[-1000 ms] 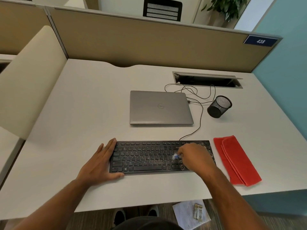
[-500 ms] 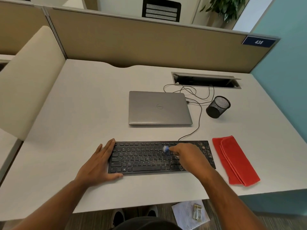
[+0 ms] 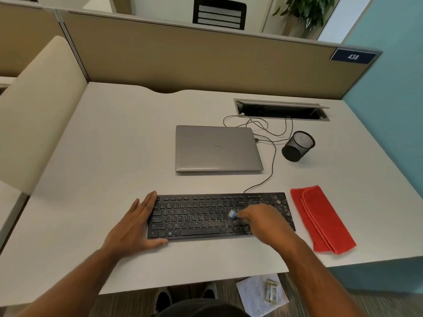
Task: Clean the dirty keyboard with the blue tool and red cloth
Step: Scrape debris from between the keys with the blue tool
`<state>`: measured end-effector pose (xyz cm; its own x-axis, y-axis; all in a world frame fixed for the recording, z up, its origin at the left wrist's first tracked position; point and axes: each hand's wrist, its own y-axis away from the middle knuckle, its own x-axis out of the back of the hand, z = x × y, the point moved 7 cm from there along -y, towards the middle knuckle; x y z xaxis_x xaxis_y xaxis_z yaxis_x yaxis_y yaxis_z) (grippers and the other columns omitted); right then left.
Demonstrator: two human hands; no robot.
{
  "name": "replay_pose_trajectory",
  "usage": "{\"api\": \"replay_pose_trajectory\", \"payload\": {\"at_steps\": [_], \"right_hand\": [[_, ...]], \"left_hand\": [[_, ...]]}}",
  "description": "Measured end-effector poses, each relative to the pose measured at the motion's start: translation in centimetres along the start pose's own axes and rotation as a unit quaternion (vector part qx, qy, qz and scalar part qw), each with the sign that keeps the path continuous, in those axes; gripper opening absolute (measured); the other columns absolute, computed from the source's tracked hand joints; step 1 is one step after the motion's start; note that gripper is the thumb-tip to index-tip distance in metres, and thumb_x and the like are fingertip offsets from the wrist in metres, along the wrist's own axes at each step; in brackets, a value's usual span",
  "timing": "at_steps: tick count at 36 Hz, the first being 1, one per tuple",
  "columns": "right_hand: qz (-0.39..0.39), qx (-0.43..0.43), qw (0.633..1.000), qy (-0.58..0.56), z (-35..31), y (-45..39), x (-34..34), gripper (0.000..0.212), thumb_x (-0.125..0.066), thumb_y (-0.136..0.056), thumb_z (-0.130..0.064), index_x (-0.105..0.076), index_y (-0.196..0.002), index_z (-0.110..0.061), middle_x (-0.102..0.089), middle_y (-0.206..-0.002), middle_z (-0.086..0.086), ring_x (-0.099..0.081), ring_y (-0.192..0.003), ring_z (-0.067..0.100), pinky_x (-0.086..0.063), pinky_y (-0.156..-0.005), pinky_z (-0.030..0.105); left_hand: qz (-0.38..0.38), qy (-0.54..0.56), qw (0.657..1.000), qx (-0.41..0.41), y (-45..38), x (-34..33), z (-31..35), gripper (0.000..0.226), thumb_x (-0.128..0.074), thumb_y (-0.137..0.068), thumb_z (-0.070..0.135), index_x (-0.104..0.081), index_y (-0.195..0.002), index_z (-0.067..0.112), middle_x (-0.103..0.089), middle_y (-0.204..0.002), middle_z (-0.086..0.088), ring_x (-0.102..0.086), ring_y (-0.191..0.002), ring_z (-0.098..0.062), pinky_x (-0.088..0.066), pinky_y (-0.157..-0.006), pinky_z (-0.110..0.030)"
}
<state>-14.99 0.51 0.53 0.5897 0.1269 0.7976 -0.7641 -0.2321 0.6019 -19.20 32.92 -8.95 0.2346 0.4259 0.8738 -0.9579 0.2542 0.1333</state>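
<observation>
Head view: right hand pinched the brush; short strokes toward the grime suited, flat left hand bracing the keyboard.

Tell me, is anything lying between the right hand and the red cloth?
Nothing visible: the right hand holds the blue tool over the keyboard, and only the keyboard's right end and bare desk separate it from the red cloth.

Left hand lies flat with straight fingers; right hand curls, pinching.
</observation>
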Motion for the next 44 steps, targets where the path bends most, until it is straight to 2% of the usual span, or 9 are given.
{"api": "replay_pose_trajectory", "payload": {"at_steps": [3, 9, 15, 18, 26, 30, 34, 39, 44], "right_hand": [[0.071, 0.026, 0.996, -0.047, 0.7, 0.7, 0.4, 0.041, -0.051, -0.092, -0.007, -0.069, -0.12, -0.031, -0.069, -0.11, 0.001, -0.066, -0.105, 0.027, -0.052, -0.084, 0.035], [0.055, -0.013, 0.998, 0.001, -0.4, 0.1, 0.7, 0.081, -0.054, -0.09, 0.009, -0.038, -0.151, -0.042, -0.059, -0.14, 0.003, -0.063, -0.116, 0.026, -0.05, -0.097, 0.035], [0.109, -0.01, 0.99, -0.092, 1.6, 0.7, 0.0, 0.051, -0.053, -0.093, 0.0, -0.068, -0.122, -0.039, -0.072, -0.104, -0.004, -0.065, -0.084, 0.016, -0.052, -0.077, 0.03], [0.14, -0.025, 0.983, -0.112, 2.1, 0.5, 1.3, 0.054, -0.048, -0.094, -0.001, -0.06, -0.136, -0.033, -0.067, -0.123, 0.003, -0.064, -0.106, 0.023, -0.052, -0.09, 0.033], [-0.045, -0.063, 0.996, -0.04, 1.6, 0.0, -0.2, 0.056, -0.054, -0.096, -0.002, -0.05, -0.146, -0.026, -0.055, -0.144, 0.009, -0.057, -0.126, 0.029, -0.045, -0.104, 0.037], [0.102, -0.031, 0.992, -0.06, 1.8, 1.2, 1.9, 0.049, -0.049, -0.093, -0.001, -0.062, -0.133, -0.027, -0.067, -0.122, 0.008, -0.063, -0.109, 0.028, -0.051, -0.09, 0.036], [-0.005, -0.06, 0.998, -0.01, 1.1, 0.1, 0.2, 0.081, -0.055, -0.09, 0.009, -0.033, -0.154, -0.037, -0.058, -0.141, 0.008, -0.061, -0.119, 0.029, -0.05, -0.098, 0.038], [0.039, -0.031, 0.998, -0.029, 1.7, 0.6, 0.1, 0.059, -0.053, -0.093, 0.004, -0.06, -0.135, -0.037, -0.067, -0.129, 0.002, -0.066, -0.104, 0.021, -0.048, -0.083, 0.026], [0.111, -0.025, 0.992, -0.052, 1.2, 1.2, 1.1, 0.064, -0.049, -0.095, 0.003, -0.055, -0.139, -0.043, -0.067, -0.13, 0.001, -0.066, -0.107, 0.021, -0.05, -0.088, 0.028]], "left_hand": [[0.001, -0.002, 1.0, 0.0, 0.0, 0.1, 0.1, 0.139, -0.056, -0.069, 0.096, 0.019, -0.162, 0.026, 0.011, -0.172, 0.011, 0.004, -0.157, -0.011, 0.012, -0.126, -0.026], [0.0, -0.002, 1.0, 0.004, 0.0, 0.0, 0.0, 0.139, -0.057, -0.069, 0.096, 0.02, -0.162, 0.027, 0.011, -0.172, 0.011, 0.003, -0.158, -0.012, 0.008, -0.128, -0.029], [0.005, -0.004, 1.0, -0.011, 0.1, 0.4, 0.5, 0.137, -0.058, -0.071, 0.093, 0.016, -0.163, 0.024, 0.01, -0.172, 0.009, 0.007, -0.155, -0.002, 0.012, -0.126, -0.024], [0.007, 0.0, 1.0, -0.01, 0.1, 0.6, 0.7, 0.136, -0.061, -0.071, 0.09, 0.015, -0.163, 0.024, 0.01, -0.17, 0.011, 0.015, -0.148, 0.006, 0.016, -0.122, -0.018], [-0.001, -0.002, 1.0, -0.002, 0.2, 0.5, 0.7, 0.137, -0.061, -0.07, 0.091, 0.016, -0.162, 0.026, 0.009, -0.171, 0.011, 0.01, -0.15, -0.001, 0.017, -0.121, -0.017], [-0.004, -0.002, 1.0, 0.0, 0.2, 0.6, 0.8, 0.137, -0.061, -0.07, 0.091, 0.018, -0.162, 0.026, 0.01, -0.171, 0.01, 0.009, -0.152, -0.003, 0.017, -0.121, -0.017], [-0.004, 0.001, 1.0, 0.004, 0.3, 0.6, 0.9, 0.136, -0.066, -0.071, 0.087, 0.017, -0.161, 0.027, 0.012, -0.169, 0.013, 0.013, -0.148, 0.001, 0.021, -0.117, -0.012], [-0.01, 0.005, 1.0, 0.011, 0.2, 0.6, 0.9, 0.136, -0.067, -0.071, 0.086, 0.017, -0.161, 0.029, 0.014, -0.168, 0.015, 0.01, -0.15, -0.005, 0.022, -0.115, -0.01], [-0.017, 0.002, 1.0, 0.011, 0.2, 0.3, 0.4, 0.137, -0.058, -0.069, 0.094, 0.019, -0.162, 0.028, 0.009, -0.171, 0.01, 0.004, -0.155, -0.009, 0.016, -0.123, -0.019]]}}
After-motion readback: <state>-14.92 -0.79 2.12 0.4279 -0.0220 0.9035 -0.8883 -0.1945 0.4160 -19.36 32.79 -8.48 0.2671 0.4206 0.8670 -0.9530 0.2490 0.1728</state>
